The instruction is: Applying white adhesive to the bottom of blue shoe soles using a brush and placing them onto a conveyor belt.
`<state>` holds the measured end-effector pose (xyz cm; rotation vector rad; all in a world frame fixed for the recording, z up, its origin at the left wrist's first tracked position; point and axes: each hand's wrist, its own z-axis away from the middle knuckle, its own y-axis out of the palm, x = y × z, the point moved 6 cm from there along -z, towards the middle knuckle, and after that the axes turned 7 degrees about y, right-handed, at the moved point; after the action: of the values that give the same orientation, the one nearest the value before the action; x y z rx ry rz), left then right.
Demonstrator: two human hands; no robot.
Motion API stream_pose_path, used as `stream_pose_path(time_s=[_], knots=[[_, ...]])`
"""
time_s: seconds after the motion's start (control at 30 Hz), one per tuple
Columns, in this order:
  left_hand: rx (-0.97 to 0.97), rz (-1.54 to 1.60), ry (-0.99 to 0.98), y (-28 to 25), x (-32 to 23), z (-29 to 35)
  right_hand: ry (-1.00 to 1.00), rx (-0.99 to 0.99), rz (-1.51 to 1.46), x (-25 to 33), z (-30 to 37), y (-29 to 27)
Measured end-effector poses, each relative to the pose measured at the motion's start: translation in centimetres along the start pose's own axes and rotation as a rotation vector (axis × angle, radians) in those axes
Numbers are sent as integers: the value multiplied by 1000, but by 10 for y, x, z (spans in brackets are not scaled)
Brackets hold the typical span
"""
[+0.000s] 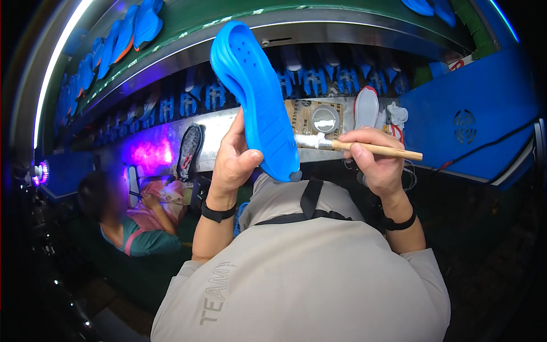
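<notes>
A blue shoe sole [253, 97] is held up in front of me, tilted, its inner side facing me. Its lower part rests in my left hand [232, 162], with the thumb over the near edge and the other fingers behind. My right hand [373, 159] grips a brush [393, 151] by its wooden handle. The white bristles lie against or very close to the sole's right edge; contact cannot be made out. Just behind the brush, a round metal tin [325, 119] with whitish contents stands on brown printed cardboard [301, 114] on the bench.
A white and red shoe part [366, 107] and crumpled white cloth [397, 115] lie right of the tin. A dark shoe upper [190, 151] lies left. Beyond runs a green conveyor [342, 14] carrying blue soles [149, 21]. Another person [139, 228] works at left. A blue panel [473, 119] stands right.
</notes>
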<state>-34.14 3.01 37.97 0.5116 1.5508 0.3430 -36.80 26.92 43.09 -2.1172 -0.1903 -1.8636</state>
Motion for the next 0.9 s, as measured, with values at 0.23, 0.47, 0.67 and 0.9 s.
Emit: stream_pose_path(time_s=[0.23,0.47,0.67,0.9], knots=[[-20,4,-10,-1,2,-1,-44,126,148,0,-2,12],[-13,-80,47,-17,13,2,65,-7,-101,-10,4,-5],[136,396,-212,-9,13,6,152,-266,-294,-41,29,-32],[120,602,286,-36,-126,-165,166,-284,-250,-47,36,-21]])
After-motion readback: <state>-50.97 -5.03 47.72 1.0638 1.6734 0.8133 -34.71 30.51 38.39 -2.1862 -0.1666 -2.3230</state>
